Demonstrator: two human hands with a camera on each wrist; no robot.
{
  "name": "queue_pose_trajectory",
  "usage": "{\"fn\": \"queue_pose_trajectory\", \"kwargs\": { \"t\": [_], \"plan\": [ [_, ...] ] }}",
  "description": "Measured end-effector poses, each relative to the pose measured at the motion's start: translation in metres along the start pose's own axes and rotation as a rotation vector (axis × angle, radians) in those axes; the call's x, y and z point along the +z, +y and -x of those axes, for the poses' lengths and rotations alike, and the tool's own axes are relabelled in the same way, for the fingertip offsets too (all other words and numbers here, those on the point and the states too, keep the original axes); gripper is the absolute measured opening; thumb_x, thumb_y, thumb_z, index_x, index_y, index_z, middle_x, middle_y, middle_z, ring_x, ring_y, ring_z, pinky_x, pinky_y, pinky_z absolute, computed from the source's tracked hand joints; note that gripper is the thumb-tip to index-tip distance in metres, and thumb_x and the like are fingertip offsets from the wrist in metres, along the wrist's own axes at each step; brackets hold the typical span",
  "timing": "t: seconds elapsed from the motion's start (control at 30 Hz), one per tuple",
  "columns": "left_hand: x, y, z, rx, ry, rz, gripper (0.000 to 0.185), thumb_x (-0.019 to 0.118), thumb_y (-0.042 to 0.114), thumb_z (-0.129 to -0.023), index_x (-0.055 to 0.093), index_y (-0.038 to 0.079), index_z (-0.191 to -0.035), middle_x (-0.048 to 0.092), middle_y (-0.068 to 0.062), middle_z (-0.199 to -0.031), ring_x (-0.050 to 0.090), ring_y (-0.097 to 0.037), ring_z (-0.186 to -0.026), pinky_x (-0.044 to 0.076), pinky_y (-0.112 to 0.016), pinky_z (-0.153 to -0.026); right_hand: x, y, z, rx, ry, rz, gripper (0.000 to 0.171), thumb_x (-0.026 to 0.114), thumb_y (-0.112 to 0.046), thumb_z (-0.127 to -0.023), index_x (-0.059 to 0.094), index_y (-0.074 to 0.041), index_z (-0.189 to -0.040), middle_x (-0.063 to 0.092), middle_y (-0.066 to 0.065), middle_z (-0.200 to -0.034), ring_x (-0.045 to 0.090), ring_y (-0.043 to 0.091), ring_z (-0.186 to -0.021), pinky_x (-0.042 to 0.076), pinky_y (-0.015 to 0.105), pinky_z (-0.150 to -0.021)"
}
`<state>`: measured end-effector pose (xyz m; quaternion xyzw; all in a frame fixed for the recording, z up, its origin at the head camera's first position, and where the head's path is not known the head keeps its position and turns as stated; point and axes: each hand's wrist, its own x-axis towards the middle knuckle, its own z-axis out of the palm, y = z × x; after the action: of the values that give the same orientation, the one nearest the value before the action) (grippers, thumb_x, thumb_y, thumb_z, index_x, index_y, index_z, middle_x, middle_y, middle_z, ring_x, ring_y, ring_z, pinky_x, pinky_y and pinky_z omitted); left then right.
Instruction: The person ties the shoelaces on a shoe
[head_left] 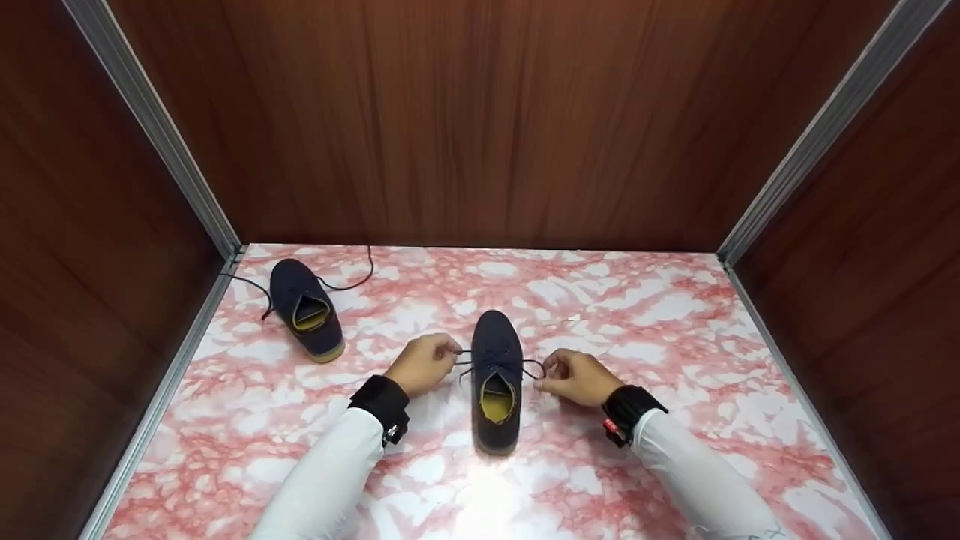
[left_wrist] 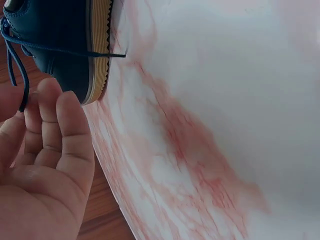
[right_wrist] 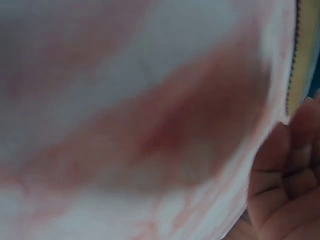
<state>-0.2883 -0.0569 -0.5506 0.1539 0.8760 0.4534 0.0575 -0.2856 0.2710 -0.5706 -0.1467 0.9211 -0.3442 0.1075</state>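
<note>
Navy shoe (head_left: 496, 379) sits mid-table, long axis 12-to-6, toe at 12. Left hand (head_left: 424, 364) at its 9 pinches one lace end (head_left: 463, 353); right hand (head_left: 576, 376) at 3 pinches the other; both equally near.

The marbled table top (head_left: 660, 315) is walled on three sides by brown wood panels (head_left: 480, 120), so hands can come in only from the near, open edge. In the middle stands a dark blue shoe (head_left: 495, 375), toe to the back wall, with the left hand (head_left: 424, 364) just beside it on one flank and the right hand (head_left: 574, 377) on the other; laces (head_left: 534, 367) stretch across both narrow gaps. A second shoe (head_left: 307, 309) lies near the left rear corner, its loose lace (head_left: 352, 281) trailing toward the back wall. The right half and the near strip of the table top lie bare and passable.
</note>
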Motion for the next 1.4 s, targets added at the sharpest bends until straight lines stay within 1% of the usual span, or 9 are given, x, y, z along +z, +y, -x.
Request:
{"fn": "queue_pose_trajectory", "kwargs": {
  "t": [0.13, 0.27, 0.43, 0.57, 0.7, 0.8, 0.9, 1.07, 1.4],
  "plan": [
    [0.003, 0.002, -0.001, -0.026, -0.01, 0.023, 0.016, 0.064, 0.014, -0.098, 0.071, 0.004, -0.109, 0.074, -0.007, -0.098, 0.065, -0.013, -0.086, 0.053, -0.032, -0.085, 0.004, 0.0, 0.0, 0.04, -0.052, 0.059, 0.035, 0.084, -0.045, -0.085, 0.068, -0.015, -0.093, 0.063, -0.006, -0.075, 0.056, 0.009, -0.071, 0.046, 0.026, -0.069],
    [0.005, 0.005, -0.002, -0.069, -0.05, 0.064, 0.021, 0.067, 0.021, -0.1, 0.067, 0.008, -0.115, 0.074, -0.004, -0.091, 0.067, -0.014, -0.078, 0.052, -0.026, -0.073, 0.004, -0.004, 0.002, 0.052, 0.0, 0.081, 0.026, 0.083, -0.033, -0.084, 0.063, -0.018, -0.079, 0.059, -0.009, -0.07, 0.054, 0.009, -0.069, 0.045, 0.027, -0.067],
    [0.007, 0.006, -0.002, -0.11, -0.101, 0.122, 0.03, 0.072, 0.016, -0.096, 0.064, 0.005, -0.121, 0.072, -0.002, -0.084, 0.068, -0.022, -0.072, 0.047, -0.022, -0.062, 0.003, -0.012, 0.004, -0.072, 0.119, -0.014, 0.018, 0.073, -0.013, -0.087, 0.061, -0.017, -0.074, 0.05, -0.01, -0.065, 0.048, 0.005, -0.061, 0.039, 0.02, -0.059],
    [0.007, 0.006, -0.002, -0.125, -0.113, 0.134, 0.029, 0.073, 0.011, -0.092, 0.064, 0.006, -0.119, 0.071, 0.001, -0.082, 0.071, -0.028, -0.075, 0.047, -0.022, -0.061, 0.008, -0.021, 0.003, -0.178, 0.09, -0.048, 0.013, 0.076, -0.018, -0.093, 0.069, -0.019, -0.082, 0.052, -0.01, -0.064, 0.046, -0.001, -0.056, 0.038, 0.017, -0.055],
    [0.009, 0.007, -0.002, -0.107, -0.093, 0.111, 0.029, 0.073, 0.009, -0.09, 0.066, 0.004, -0.118, 0.07, 0.001, -0.081, 0.066, -0.017, -0.067, 0.047, -0.022, -0.063, 0.016, -0.027, 0.001, -0.24, 0.084, 0.017, 0.011, 0.077, -0.019, -0.094, 0.071, -0.017, -0.086, 0.055, -0.004, -0.063, 0.044, -0.003, -0.054, 0.037, 0.017, -0.054],
    [0.009, 0.007, -0.002, -0.078, -0.068, 0.084, 0.028, 0.074, 0.009, -0.09, 0.067, 0.003, -0.117, 0.069, 0.0, -0.082, 0.059, -0.007, -0.065, 0.047, -0.023, -0.065, 0.02, -0.03, -0.001, -0.258, 0.104, 0.053, 0.011, 0.075, -0.014, -0.094, 0.069, -0.014, -0.086, 0.056, -0.004, -0.063, 0.043, -0.003, -0.055, 0.036, 0.017, -0.055],
    [0.009, 0.007, -0.003, -0.045, -0.044, 0.055, 0.025, 0.072, 0.009, -0.09, 0.069, 0.003, -0.114, 0.067, 0.0, -0.082, 0.058, -0.008, -0.068, 0.047, -0.024, -0.07, 0.022, -0.032, -0.001, -0.263, 0.104, 0.078, 0.01, 0.073, -0.01, -0.093, 0.067, -0.014, -0.086, 0.054, -0.009, -0.064, 0.044, -0.002, -0.056, 0.037, 0.017, -0.056],
    [0.007, 0.008, -0.004, -0.009, -0.011, 0.038, 0.018, 0.071, 0.007, -0.09, 0.071, 0.006, -0.108, 0.068, 0.0, -0.084, 0.058, -0.008, -0.076, 0.049, -0.026, -0.076, 0.023, -0.033, 0.002, -0.255, 0.077, 0.069, 0.01, 0.07, -0.006, -0.092, 0.064, -0.012, -0.087, 0.061, -0.007, -0.07, 0.051, 0.0, -0.061, 0.043, 0.019, -0.059],
    [0.008, 0.01, -0.008, -0.025, 0.024, 0.062, 0.015, 0.071, 0.008, -0.092, 0.072, 0.007, -0.107, 0.068, -0.002, -0.09, 0.06, -0.01, -0.081, 0.052, -0.029, -0.081, 0.021, -0.022, 0.007, -0.196, 0.054, 0.063, 0.011, 0.07, -0.007, -0.092, 0.064, -0.014, -0.085, 0.066, -0.006, -0.072, 0.055, 0.001, -0.064, 0.047, 0.021, -0.063]
  ]
}}
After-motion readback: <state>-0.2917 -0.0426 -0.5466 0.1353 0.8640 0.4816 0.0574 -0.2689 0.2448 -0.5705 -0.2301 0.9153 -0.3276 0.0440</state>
